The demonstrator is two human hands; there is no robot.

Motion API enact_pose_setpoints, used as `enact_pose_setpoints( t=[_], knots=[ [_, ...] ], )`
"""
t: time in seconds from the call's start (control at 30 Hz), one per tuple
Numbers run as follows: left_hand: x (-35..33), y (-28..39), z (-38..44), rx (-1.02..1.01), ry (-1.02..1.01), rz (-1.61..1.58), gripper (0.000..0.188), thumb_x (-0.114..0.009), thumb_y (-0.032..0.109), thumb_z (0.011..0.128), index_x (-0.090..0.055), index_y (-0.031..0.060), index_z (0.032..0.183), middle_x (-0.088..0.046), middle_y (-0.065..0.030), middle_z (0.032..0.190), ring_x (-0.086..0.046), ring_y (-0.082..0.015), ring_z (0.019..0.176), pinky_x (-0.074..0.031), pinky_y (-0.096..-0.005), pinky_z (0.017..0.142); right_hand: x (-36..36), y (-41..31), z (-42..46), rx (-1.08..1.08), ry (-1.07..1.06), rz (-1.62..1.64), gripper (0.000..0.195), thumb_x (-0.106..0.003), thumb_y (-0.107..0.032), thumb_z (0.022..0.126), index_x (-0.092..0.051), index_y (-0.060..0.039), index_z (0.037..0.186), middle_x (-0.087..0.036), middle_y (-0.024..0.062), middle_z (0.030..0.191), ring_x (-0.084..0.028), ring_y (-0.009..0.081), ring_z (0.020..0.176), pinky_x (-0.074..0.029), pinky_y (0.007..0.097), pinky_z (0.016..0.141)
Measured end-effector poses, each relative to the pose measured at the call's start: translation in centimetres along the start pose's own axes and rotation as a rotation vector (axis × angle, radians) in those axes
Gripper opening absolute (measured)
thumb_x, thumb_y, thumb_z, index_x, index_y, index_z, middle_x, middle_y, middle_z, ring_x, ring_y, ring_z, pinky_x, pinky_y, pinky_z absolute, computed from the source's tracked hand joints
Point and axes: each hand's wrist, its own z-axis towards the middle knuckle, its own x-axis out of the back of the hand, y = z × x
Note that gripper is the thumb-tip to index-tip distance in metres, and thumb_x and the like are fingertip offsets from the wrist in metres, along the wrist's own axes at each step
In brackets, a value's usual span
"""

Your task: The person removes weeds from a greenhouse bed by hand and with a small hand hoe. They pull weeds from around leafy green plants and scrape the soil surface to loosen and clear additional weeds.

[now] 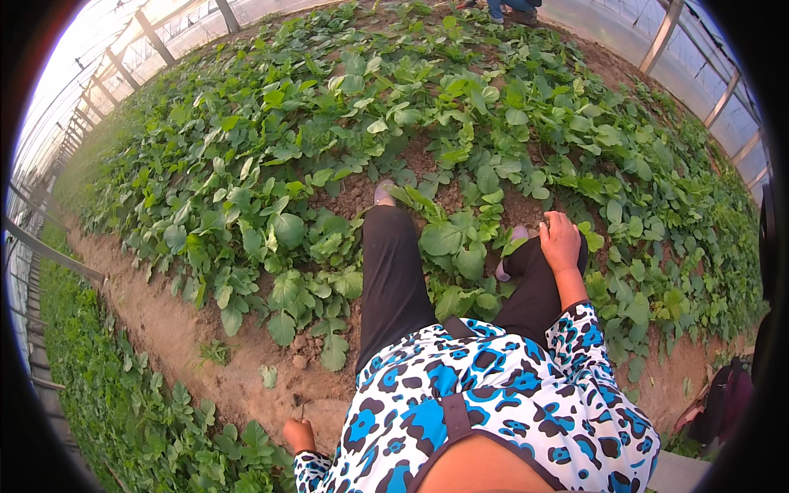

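Note:
My right hand (560, 239) rests on my right knee, over the dark trousers (394, 265), with nothing visible in it. Low on the left, my left hand (299, 434) hangs above a bare soil path (246, 376), its fingers curled. A small dark, thin thing (300, 407) shows just beyond those fingers; whether they hold it is unclear. Leafy green plants (456, 240), broad-leaved like radish or mustard, grow between and around my legs. One mauve shoe (383, 191) stands on crumbly soil among them, and the other (511, 256) is partly covered by leaves.
The crop bed (296, 129) spreads ahead to the plastic greenhouse walls (592, 31), which have slanting posts (662, 37). Another person's legs (511, 9) show at the far edge. A second planted strip (142, 394) lies left of the path. Dark bundled fabric (721, 400) sits at right.

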Motion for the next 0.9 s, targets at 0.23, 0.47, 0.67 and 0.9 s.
enact_pose_setpoints(
  t=[0.23,0.47,0.67,0.9],
  knots=[
    [-0.3,0.5,0.1,0.089,-0.029,0.032,0.028,-0.071,0.022,0.08,-0.068,-0.006,0.081,-0.067,-0.0273,0.079,-0.067,-0.0435,0.079,-0.053,-0.0496,0.074,0.0,0.3,0.6,-0.036,0.012,0.063,0.019,-0.065,-0.022,0.086,-0.061,-0.0118,0.101,-0.065,0.0053,0.093,-0.064,0.0272,0.089,-0.047,0.0413,0.077],
    [-0.7,1.7,1.2,0.092,-0.13,0.12,0.032,-0.071,0.025,0.081,-0.068,-0.0067,0.079,-0.068,-0.0281,0.082,-0.068,-0.0436,0.079,-0.054,-0.0493,0.071,-0.5,1.6,0.3,-0.083,0.021,0.076,0.016,-0.064,-0.023,0.088,-0.062,-0.012,0.099,-0.066,0.005,0.088,-0.064,0.0277,0.084,-0.048,0.0408,0.076],
    [-3.2,-1.0,5.4,-0.004,-0.228,0.188,0.037,-0.068,0.029,0.078,-0.069,-0.0077,0.073,-0.067,-0.0274,0.073,-0.068,-0.0436,0.073,-0.054,-0.0497,0.07,-0.7,2.6,1.1,-0.131,0.023,0.136,0.017,-0.061,-0.027,0.09,-0.065,-0.0125,0.098,-0.071,0.004,0.095,-0.067,0.0284,0.084,-0.052,0.0417,0.075],
    [-3.6,-4.7,8.6,-0.073,-0.286,0.324,0.041,-0.069,0.038,0.077,-0.072,-0.0027,0.078,-0.069,-0.0263,0.082,-0.067,-0.0447,0.075,-0.052,-0.0493,0.07,-1.9,3.1,1.3,-0.15,0.068,0.244,0.016,-0.059,-0.029,0.093,-0.067,-0.0149,0.097,-0.072,0.0015,0.093,-0.069,0.0258,0.08,-0.054,0.0385,0.067]
  ],
)
